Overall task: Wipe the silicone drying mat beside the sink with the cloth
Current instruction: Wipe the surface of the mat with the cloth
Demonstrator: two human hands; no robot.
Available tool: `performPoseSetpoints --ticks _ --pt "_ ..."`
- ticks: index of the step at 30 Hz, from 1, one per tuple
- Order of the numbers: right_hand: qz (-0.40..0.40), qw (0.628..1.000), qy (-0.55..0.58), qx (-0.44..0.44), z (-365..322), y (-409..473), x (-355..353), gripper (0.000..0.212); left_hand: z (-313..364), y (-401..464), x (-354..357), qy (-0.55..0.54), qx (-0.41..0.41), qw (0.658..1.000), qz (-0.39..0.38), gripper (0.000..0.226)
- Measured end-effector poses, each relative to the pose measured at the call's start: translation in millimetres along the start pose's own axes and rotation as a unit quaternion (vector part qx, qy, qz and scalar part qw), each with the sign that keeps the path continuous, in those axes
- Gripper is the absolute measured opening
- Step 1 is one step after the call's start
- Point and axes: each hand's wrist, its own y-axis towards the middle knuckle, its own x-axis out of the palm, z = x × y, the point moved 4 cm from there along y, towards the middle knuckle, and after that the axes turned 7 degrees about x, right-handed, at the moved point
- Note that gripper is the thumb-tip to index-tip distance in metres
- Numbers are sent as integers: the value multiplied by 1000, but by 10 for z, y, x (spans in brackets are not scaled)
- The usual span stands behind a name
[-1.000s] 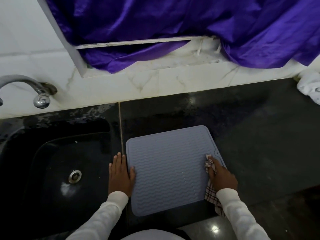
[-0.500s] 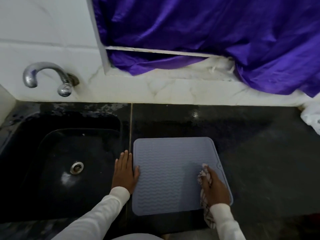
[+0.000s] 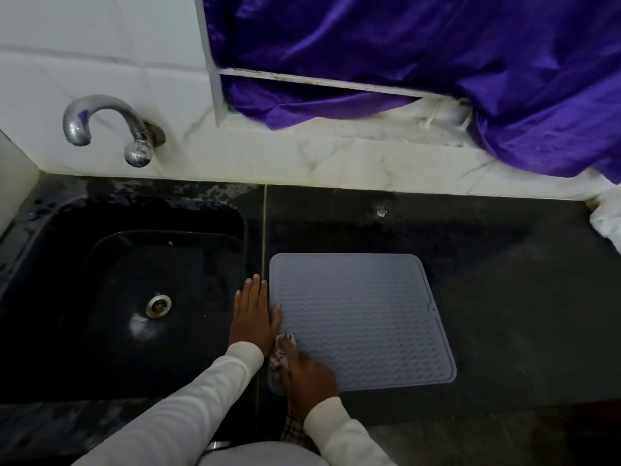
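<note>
We press our left hand (image 3: 254, 316) flat on the mat's (image 3: 363, 317) left edge beside the sink (image 3: 100, 250), while our right hand (image 3: 307, 376) grips the cloth (image 3: 281, 353) at its near-left corner.

Chrome tap (image 3: 111, 126), purple curtain (image 3: 420, 55), white bag (image 3: 606, 223).
</note>
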Motion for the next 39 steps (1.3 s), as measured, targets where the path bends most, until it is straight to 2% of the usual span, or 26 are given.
performPoseSetpoints --ticks 2,5,8,10,12,14,16,19,24,29,39 --pt "39 999 -20 -14 18 -56 -4 57 8 -1 10 -1 -1 1000 -4 68" --pt "62 998 -14 12 168 -110 29 57 0 -3 6 -1 -3 1000 -4 67" --pt "13 998 20 56 365 -126 23 60 4 -4 14 1 -3 1000 -6 66" --pt "18 995 24 95 559 -139 -85 55 4 0 11 -2 -2 1000 -6 66" --pt "-8 990 51 130 787 -133 -104 55 5 -2 7 -3 -2 1000 -6 66" --pt "16 989 39 140 1015 -159 -77 57 7 -7 6 -10 -1 1000 -5 66" --pt "-4 987 32 158 1210 -173 -85 53 8 -12 4 -16 -1 1000 -4 67" --pt "-27 976 83 199 1508 -167 -215 48 4 -18 3 -13 -4 1000 -8 69" --pt "-10 952 168 257 2024 -203 -438 43 19 -28 1 -2 -8 1000 -9 72" --pt "-25 932 139 334 2569 -225 -534 48 32 -27 -3 1 -10 1000 -8 73" --pt "-43 922 139 358 2634 -216 -625 49 6 -45 18 -16 -16 1000 -21 77"
